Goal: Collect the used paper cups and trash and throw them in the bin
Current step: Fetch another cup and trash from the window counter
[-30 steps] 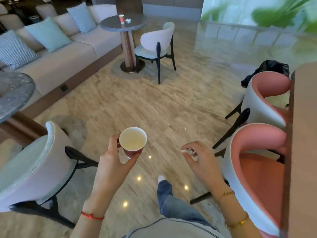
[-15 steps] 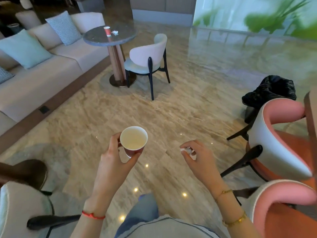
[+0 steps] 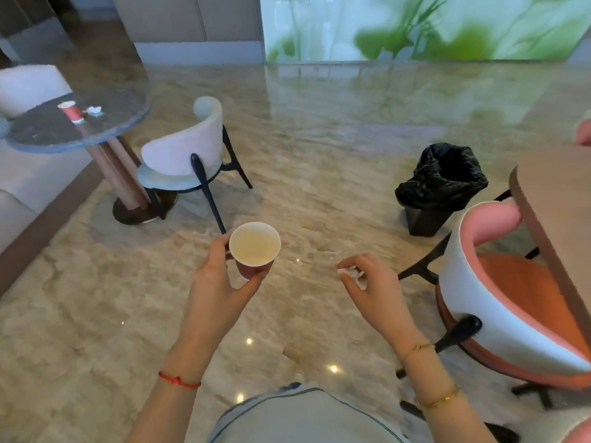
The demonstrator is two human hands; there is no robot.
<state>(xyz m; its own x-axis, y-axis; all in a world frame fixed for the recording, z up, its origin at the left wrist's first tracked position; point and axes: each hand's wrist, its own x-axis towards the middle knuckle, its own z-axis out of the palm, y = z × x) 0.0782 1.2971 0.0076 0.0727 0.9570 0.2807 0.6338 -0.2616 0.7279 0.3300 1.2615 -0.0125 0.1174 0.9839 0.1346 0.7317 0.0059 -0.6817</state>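
My left hand (image 3: 220,282) grips a red paper cup (image 3: 254,247) with a pale inside, held upright in front of me. My right hand (image 3: 374,286) pinches a small crumpled white scrap of trash (image 3: 350,271) between its fingertips. The bin (image 3: 438,187), lined with a black bag, stands on the floor ahead to the right, beyond my right hand. On the round grey table (image 3: 41,135) at the far left stand another red paper cup (image 3: 72,111) and a bit of crumpled white trash (image 3: 94,110).
A white chair (image 3: 188,148) sits by the round table. A pink and white chair (image 3: 511,302) and a brown table edge (image 3: 556,212) are close on my right. A sofa (image 3: 19,183) runs along the left. Marble floor lies between me and the bin.
The view has swung to the right: the sofa and table slid left and the bin came fully into sight. Both hands keep their hold.
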